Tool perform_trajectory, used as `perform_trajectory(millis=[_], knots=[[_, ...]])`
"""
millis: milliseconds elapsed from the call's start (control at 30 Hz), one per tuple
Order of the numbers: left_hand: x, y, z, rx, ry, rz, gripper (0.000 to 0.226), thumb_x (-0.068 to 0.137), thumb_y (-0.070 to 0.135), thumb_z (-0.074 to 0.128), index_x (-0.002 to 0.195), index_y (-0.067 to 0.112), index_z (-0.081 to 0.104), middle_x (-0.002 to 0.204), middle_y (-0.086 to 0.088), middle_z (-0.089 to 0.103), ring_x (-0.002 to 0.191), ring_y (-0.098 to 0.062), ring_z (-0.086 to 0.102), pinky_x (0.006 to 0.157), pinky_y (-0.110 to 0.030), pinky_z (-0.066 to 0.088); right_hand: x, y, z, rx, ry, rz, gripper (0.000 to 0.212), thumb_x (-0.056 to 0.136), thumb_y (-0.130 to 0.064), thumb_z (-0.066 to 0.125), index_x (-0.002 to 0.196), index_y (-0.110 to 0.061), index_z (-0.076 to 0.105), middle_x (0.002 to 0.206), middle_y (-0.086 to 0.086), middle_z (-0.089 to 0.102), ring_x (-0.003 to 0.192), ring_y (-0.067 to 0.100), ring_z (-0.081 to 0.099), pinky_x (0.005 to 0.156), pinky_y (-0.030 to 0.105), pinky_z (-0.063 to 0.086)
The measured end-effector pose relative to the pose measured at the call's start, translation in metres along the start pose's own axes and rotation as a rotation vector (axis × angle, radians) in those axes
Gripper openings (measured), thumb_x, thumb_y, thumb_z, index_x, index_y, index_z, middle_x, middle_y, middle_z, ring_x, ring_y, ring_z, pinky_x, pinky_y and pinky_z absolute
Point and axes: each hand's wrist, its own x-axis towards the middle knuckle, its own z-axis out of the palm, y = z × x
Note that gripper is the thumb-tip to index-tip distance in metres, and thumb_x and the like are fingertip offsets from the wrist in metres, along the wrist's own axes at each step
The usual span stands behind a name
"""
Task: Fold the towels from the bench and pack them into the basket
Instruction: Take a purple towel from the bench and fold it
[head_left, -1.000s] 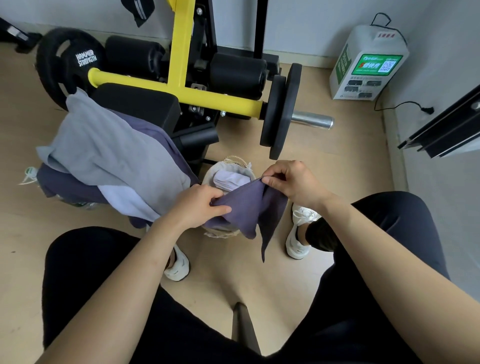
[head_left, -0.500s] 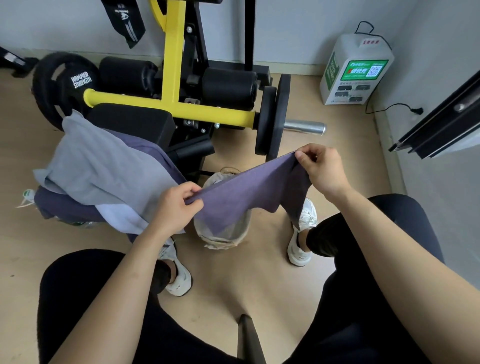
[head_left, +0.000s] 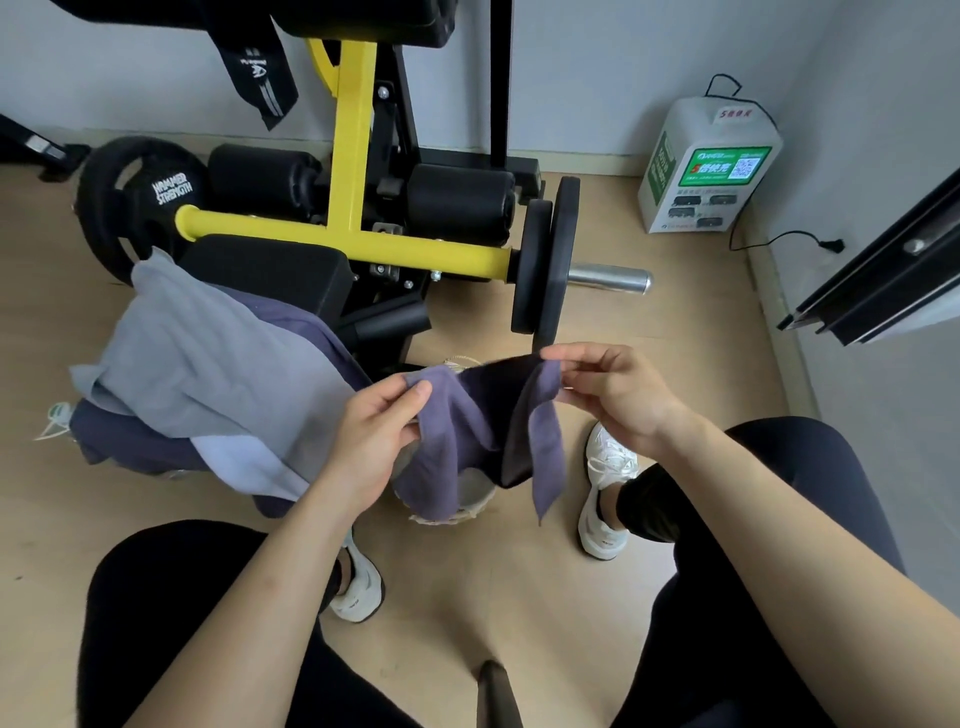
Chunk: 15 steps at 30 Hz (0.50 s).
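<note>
Head view: left hand (head_left: 378, 439) and right hand (head_left: 615, 397) pinch towel (head_left: 447, 441) over basket (head_left: 480, 505), contents unclear.

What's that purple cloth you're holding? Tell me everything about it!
It is a small purple-grey towel, soft and fuzzy-looking. It is up in the air and not folded flat. The left hand pinches one top corner and the right hand pinches the other, so the middle sags and looks darker inside. Two loose ends hang down, the right one to a point. It hangs in front of the basket on the floor. I cannot tell if they touch.
</note>
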Motion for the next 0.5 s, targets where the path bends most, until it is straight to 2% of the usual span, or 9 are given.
perform_trajectory(millis=[33,100,167,233,333,400,433,500], knots=[[-0.001,-0.001,0.002,0.018,-0.003,0.009,0.021,0.097,0.015,0.064,0.114,0.01,0.075,0.118,-0.019,0.073,0.119,-0.032,0.068,0.106,-0.049,0.051,-0.002,0.002,0.004,-0.047,-0.02,-0.042,0.029,0.09,0.013,0.053,0.113,0.001,0.067,0.098,0.02,0.062,0.093,0.03,0.058,0.096,0.043,0.05],[-0.004,-0.001,0.008,0.07,0.007,0.047,0.023,0.094,0.015,0.068,0.114,0.008,0.075,0.114,-0.02,0.075,0.116,-0.037,0.068,0.102,-0.05,0.054,-0.006,0.002,0.013,-0.168,-0.024,-0.151,0.025,0.086,0.01,0.064,0.107,-0.002,0.071,0.088,0.018,0.066,0.084,0.028,0.062,0.089,0.042,0.054],[-0.008,-0.001,0.015,0.099,0.042,0.076,0.017,0.093,0.008,0.071,0.109,0.007,0.076,0.102,-0.015,0.078,0.104,-0.032,0.072,0.089,-0.041,0.058,-0.01,0.001,0.022,-0.237,-0.032,-0.219,0.017,0.083,0.008,0.072,0.095,-0.004,0.074,0.076,0.008,0.07,0.069,0.019,0.065,0.076,0.033,0.058],[-0.012,0.0,0.02,0.124,0.068,0.089,0.013,0.09,0.004,0.073,0.101,0.011,0.076,0.094,-0.011,0.079,0.092,-0.024,0.073,0.082,-0.036,0.058,-0.01,0.0,0.03,-0.314,-0.047,-0.29,0.008,0.081,0.001,0.076,0.088,-0.004,0.075,0.077,0.01,0.07,0.066,0.015,0.064,0.069,0.029,0.056],[-0.018,0.001,0.027,0.144,0.071,0.094,0.01,0.09,0.009,0.074,0.096,0.017,0.078,0.091,-0.008,0.08,0.088,-0.023,0.075,0.076,-0.034,0.06,-0.007,0.0,0.038,-0.494,-0.066,-0.407,0.006,0.08,-0.013,0.08,0.085,-0.015,0.077,0.09,0.006,0.063,0.079,0.013,0.061,0.076,0.022,0.048],[-0.021,0.003,0.03,0.152,0.061,0.105,0.021,0.092,0.009,0.072,0.09,0.028,0.08,0.083,0.001,0.079,0.081,-0.018,0.073,0.068,-0.026,0.056,-0.007,-0.001,0.043,-0.54,-0.084,-0.42,0.006,0.082,-0.015,0.08,0.083,-0.018,0.075,0.095,0.001,0.068,0.09,0.013,0.065,0.085,0.023,0.049],[-0.022,0.004,0.031,0.162,0.046,0.117,0.029,0.093,0.008,0.07,0.086,0.033,0.081,0.081,0.005,0.078,0.078,-0.016,0.071,0.069,-0.027,0.056,-0.008,-0.002,0.045,-0.548,-0.091,-0.409,0.005,0.083,-0.014,0.078,0.083,-0.017,0.074,0.093,0.0,0.071,0.09,0.014,0.067,0.086,0.028,0.051],[-0.024,0.006,0.032,0.187,0.016,0.149,0.04,0.094,0.004,0.069,0.086,0.041,0.082,0.09,0.006,0.08,0.086,-0.015,0.072,0.082,-0.034,0.06,-0.008,-0.002,0.05,-0.569,-0.099,-0.395,0.007,0.085,-0.013,0.076,0.081,-0.017,0.072,0.082,-0.002,0.072,0.082,0.017,0.067,0.081,0.035,0.054]])
